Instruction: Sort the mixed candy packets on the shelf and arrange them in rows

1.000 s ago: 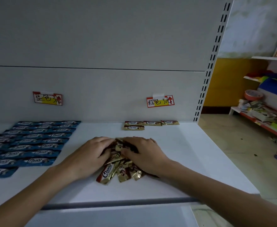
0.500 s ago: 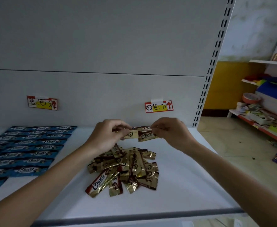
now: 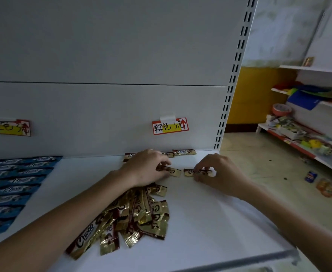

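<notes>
Pinching one gold packet (image 3: 170, 171) in its fingertips, the left hand (image 3: 145, 167) holds it low against the white shelf (image 3: 210, 222), while the right hand (image 3: 216, 170) nips a second gold packet (image 3: 197, 172) just beside it at 3 o'clock (their ends nearly meet). At 12 o'clock, a row of gold packets (image 3: 183, 152) lies along the back panel under a handwritten label (image 3: 170, 126). At 6 o'clock sits the loose gold pile (image 3: 133, 216). Rows of blue packets (image 3: 18, 181) fill 9 o'clock.
</notes>
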